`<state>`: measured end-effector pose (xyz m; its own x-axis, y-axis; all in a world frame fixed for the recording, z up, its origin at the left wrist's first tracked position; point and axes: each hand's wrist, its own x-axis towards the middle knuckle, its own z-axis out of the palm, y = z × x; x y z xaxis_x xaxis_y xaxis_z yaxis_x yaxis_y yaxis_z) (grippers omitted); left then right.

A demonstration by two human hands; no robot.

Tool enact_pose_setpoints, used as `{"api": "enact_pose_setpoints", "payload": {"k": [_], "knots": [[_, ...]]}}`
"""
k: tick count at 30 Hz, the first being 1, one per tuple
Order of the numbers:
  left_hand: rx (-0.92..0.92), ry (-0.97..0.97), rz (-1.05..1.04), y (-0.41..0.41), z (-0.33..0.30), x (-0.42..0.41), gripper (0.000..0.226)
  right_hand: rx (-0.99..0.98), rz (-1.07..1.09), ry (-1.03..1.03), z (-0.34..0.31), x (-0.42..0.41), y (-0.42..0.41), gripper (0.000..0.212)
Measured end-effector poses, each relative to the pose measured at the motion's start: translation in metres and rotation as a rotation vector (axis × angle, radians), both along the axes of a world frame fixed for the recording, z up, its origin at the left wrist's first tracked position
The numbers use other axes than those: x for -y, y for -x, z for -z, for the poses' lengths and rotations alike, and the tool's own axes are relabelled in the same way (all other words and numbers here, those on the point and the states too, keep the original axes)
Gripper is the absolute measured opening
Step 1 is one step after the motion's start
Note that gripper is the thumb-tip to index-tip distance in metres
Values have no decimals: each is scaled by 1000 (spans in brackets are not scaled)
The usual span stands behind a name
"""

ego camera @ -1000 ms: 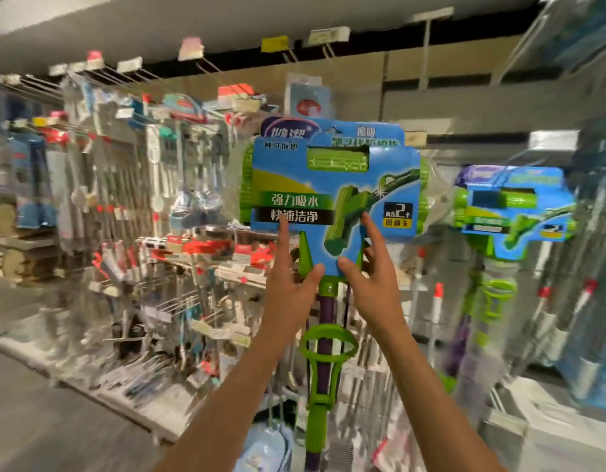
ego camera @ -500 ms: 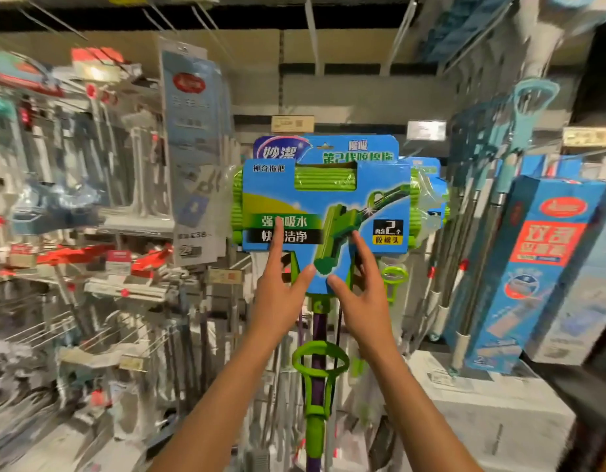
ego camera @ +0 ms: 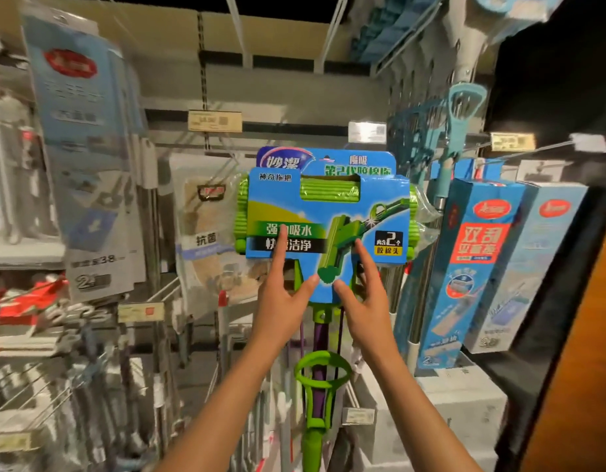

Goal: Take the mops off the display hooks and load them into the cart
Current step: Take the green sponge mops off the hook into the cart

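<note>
A sponge mop with a green roller head sits in a blue printed card, with a second matching card right behind it. Its purple handle and green squeeze lever hang straight down. My left hand holds the narrow lower part of the card from the left, index finger and thumb on the front. On the other side my right hand holds the card the same way. The remaining fingers of both hands are hidden behind the card. No cart is in view.
Tall blue boxed flat mops stand close on the right, with a teal mop hanging above them. Bagged refill pads and grey hanging packs fill the left. White cartons sit low right, beside a dark shelf end.
The view has swung right along the display while both hands keep the same hold on the mop card. The hooks of small tools have slid off left; blue boxes now stand at the right.
</note>
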<state>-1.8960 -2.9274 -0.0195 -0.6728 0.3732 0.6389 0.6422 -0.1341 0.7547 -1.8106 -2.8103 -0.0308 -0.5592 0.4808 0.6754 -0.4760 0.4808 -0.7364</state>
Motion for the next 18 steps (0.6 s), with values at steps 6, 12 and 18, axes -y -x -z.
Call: {"api": "enact_pose_setpoints", "payload": {"k": [6,12,18], "knots": [[34,10,88,36,-3,-36,92,40,75,-12,-4,-33,29,67],[25,15,148,62,5,-63,94,61,130,-22,-1,-53,46,68],[19,28,193,70,6,-85,94,64,179,-22,2,-76,55,65]]}}
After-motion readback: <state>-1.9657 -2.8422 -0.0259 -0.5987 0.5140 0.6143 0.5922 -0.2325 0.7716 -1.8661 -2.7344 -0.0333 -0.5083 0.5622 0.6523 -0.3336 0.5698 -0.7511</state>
